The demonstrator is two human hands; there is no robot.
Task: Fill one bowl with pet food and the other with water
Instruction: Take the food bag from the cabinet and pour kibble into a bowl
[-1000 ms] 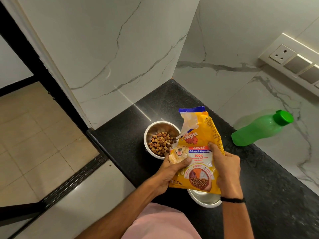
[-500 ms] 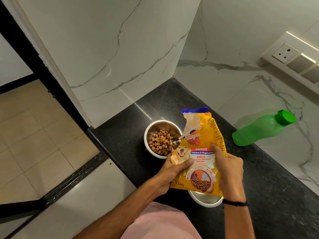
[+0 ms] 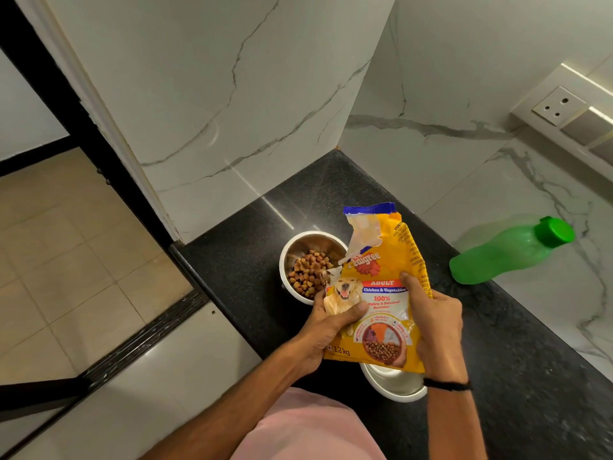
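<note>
Food bag [image 3: 381,293] at frame centre, upright, torn top open, gripped by left hand [image 3: 326,327] and right hand [image 3: 438,327]. Far bowl [image 3: 300,260] holds kibble; near bowl [image 3: 394,385] looks empty under the bag. Green bottle [image 3: 510,252] leans right on the tabletop [image 3: 530,376]. Risk: tilting the open bag could spill kibble into the water bowl.

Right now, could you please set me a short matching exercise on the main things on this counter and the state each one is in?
Things:
1. far steel bowl
2. near steel bowl
3. green bottle
4. pet food bag

States:
A. capped, beside the marble wall
B. gripped by the left hand and right hand
C. holding brown kibble
D. mostly hidden under the bag, what shows looks bare

Pairs: 1-C, 2-D, 3-A, 4-B
</note>
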